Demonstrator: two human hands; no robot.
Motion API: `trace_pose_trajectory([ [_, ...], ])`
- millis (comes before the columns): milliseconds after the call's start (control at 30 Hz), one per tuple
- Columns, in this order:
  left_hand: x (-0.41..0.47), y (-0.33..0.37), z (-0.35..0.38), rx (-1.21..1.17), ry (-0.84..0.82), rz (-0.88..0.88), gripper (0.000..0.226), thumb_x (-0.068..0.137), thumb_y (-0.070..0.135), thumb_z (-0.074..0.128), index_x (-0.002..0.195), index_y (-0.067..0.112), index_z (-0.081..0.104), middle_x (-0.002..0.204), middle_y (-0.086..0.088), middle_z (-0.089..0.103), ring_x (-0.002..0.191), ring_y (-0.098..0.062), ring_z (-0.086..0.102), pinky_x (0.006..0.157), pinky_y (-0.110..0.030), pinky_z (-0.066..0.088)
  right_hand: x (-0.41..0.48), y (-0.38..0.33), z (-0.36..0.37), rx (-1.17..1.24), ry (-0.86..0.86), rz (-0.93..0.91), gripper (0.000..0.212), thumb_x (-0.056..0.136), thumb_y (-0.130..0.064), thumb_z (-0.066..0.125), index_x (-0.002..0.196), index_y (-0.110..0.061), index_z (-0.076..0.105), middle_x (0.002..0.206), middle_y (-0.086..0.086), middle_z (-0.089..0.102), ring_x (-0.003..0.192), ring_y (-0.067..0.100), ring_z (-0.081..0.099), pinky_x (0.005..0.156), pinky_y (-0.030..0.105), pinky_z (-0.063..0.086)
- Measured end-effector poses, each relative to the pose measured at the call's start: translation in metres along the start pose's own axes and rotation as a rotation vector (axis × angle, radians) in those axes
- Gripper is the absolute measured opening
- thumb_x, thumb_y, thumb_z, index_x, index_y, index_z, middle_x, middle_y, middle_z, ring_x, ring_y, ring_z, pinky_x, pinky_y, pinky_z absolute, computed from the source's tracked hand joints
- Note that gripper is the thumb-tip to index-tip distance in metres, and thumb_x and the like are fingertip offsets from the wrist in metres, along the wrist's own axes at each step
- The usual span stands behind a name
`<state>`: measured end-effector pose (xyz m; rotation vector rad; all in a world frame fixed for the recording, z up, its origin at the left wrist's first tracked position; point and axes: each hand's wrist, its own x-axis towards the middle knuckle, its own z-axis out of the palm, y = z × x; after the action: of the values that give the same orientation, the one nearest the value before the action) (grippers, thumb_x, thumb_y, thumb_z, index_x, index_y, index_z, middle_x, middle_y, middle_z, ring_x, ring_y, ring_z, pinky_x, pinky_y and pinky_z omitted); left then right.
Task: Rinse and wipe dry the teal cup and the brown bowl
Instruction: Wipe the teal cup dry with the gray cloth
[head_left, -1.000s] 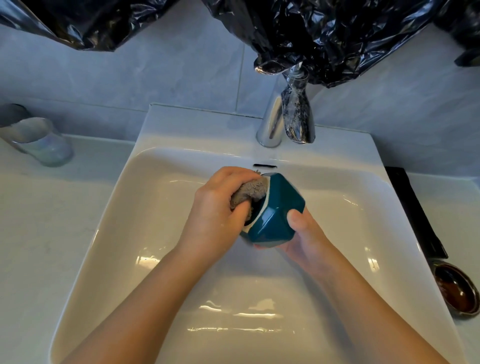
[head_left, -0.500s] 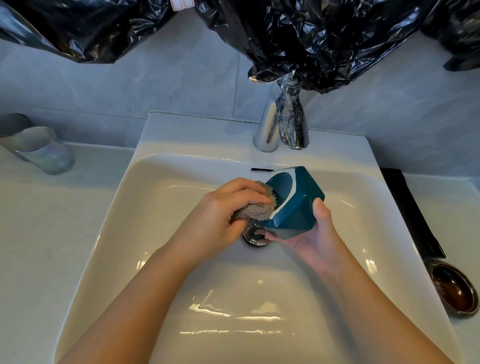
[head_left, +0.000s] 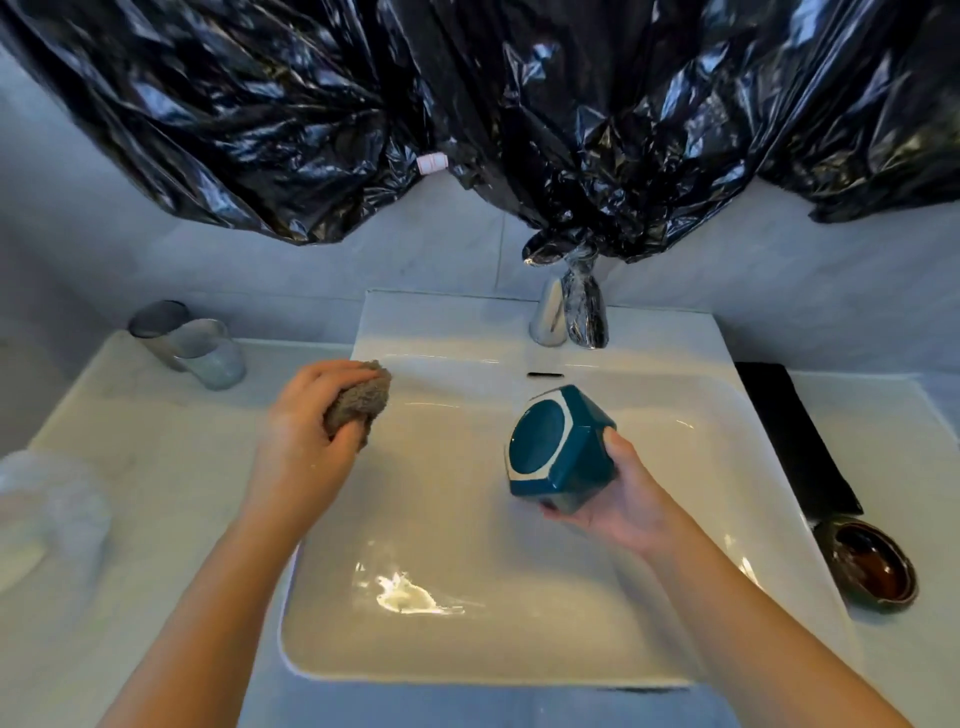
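Note:
My right hand (head_left: 621, 501) grips the teal cup (head_left: 558, 449) over the white sink (head_left: 753, 467). The cup lies tilted on its side, its pale-ringed end facing left and toward me. My left hand (head_left: 306, 436) grips a crumpled grey cloth (head_left: 358, 408) over the sink's left rim, well apart from the cup. The brown bowl (head_left: 867, 564) sits upright on the counter at the sink's right edge, untouched.
A chrome faucet (head_left: 566, 312), partly wrapped in plastic, stands behind the basin. Two grey tumblers (head_left: 197, 348) stand on the counter at back left. A black mat (head_left: 795, 441) lies right of the sink. Black plastic sheeting (head_left: 467, 114) hangs over the wall. A blurred clear object (head_left: 47, 509) sits at far left.
My left hand has pulled the cloth out of the cup and moved left to the sink's rim. My right hand has shifted the cup right. The view has tilted upward.

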<state>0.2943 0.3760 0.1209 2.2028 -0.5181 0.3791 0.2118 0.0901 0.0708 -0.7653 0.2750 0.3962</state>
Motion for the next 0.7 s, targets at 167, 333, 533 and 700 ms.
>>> trace_pose_trajectory([
  [167,-0.029,-0.076,-0.037,0.104,-0.082,-0.340,0.022,0.077,0.011,0.050,0.095,0.014,0.063,0.094,-0.009,0.057,0.087,-0.027,0.057,0.079,-0.034,0.046,-0.007,0.016,0.023,0.074,0.055,0.006,0.099,0.029,-0.035,0.100,0.116,-0.011,0.060,0.101,0.018,0.074,0.087,0.035,0.073,0.065,0.045,0.062],
  [333,-0.049,-0.103,-0.017,0.190,-0.157,-0.520,0.033,0.083,-0.005,0.058,0.114,0.006,0.063,0.118,-0.013,0.050,0.100,-0.026,0.052,0.089,-0.026,0.036,-0.003,0.028,0.035,0.055,0.083,0.013,0.095,0.033,-0.038,0.099,0.116,-0.012,0.060,0.103,0.017,0.074,0.090,0.035,0.073,0.068,0.043,0.060],
  [533,-0.067,-0.128,0.015,0.236,-0.418,-0.566,0.042,0.081,0.018,0.067,0.121,0.009,0.058,0.128,-0.013,0.042,0.115,-0.032,0.049,0.100,-0.042,0.041,0.002,0.035,0.035,0.081,0.131,0.033,0.098,0.033,-0.036,0.100,0.118,-0.012,0.059,0.103,0.018,0.073,0.089,0.036,0.073,0.064,0.043,0.062],
  [700,-0.057,-0.130,0.009,0.214,-0.496,-0.644,0.063,0.085,0.026,0.061,0.143,0.020,0.038,0.141,-0.006,0.043,0.131,-0.028,0.039,0.109,-0.053,0.026,0.004,0.031,0.039,0.050,0.142,0.028,0.098,0.039,-0.038,0.098,0.123,-0.013,0.055,0.105,0.017,0.073,0.092,0.034,0.072,0.067,0.043,0.062],
])
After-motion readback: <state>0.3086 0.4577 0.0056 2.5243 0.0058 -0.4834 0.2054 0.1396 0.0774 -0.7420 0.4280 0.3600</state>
